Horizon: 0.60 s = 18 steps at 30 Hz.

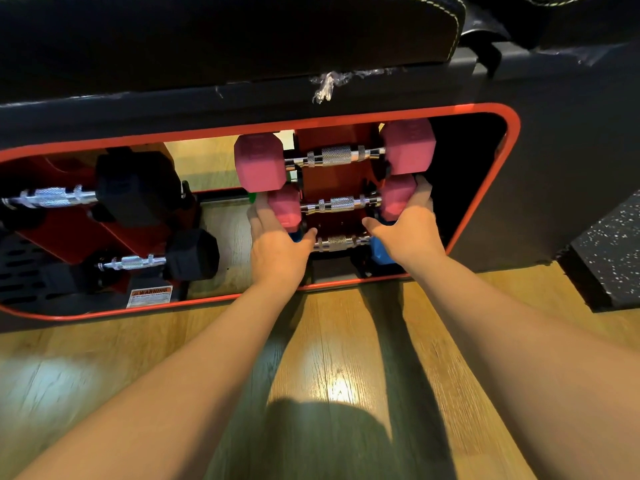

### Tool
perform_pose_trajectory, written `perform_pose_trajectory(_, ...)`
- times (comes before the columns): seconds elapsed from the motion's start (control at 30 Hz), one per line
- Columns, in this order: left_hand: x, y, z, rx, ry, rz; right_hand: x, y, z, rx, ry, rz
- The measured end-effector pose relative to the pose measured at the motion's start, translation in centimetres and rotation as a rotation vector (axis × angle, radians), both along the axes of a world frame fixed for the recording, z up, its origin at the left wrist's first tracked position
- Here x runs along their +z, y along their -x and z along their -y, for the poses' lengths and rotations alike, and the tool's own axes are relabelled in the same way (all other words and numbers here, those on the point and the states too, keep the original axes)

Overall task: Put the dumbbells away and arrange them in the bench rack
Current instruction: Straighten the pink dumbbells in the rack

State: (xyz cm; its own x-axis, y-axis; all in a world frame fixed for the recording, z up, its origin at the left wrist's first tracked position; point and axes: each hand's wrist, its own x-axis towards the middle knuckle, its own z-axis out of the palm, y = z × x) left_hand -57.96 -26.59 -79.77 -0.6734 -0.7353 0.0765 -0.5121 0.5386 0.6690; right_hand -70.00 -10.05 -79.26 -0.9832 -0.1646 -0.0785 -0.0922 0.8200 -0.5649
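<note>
Inside bench rack (512,133), right bay: I saw left hand (277,247) and right hand (408,233) cupping ends of middle pink dumbbell (341,204), fingers partly curled. Larger pink dumbbell (332,155) sat above, blue dumbbell (381,254) below.

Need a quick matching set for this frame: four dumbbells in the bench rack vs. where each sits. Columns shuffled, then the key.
Things:
1. large pink dumbbell
2. small pink dumbbell
3. blue dumbbell
4. large black dumbbell

Places:
A. lowest in the right stack, mostly behind the hands
B. left side of the rack
C. top of the right stack
D. middle of the right stack, left hand and right hand on its ends

Pairs: 1-C, 2-D, 3-A, 4-B
</note>
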Motion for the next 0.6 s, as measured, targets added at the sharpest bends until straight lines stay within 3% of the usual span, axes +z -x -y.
perform_pose_trajectory(0.2, 0.07, -0.24, -0.06, 0.001, -0.060, -0.148, 0.06, -0.36, 0.30, 0.004, 0.019, -0.063)
perform_pose_trajectory(0.47, 0.05, -0.17, 0.00, -0.014, -0.049, -0.028, 0.73, -1.00, 0.16, 0.006, 0.027, -0.035)
perform_pose_trajectory(0.6, 0.12, -0.17, -0.18, -0.025, -0.038, -0.086, 0.72, -0.67, 0.10, 0.011, 0.019, -0.017)
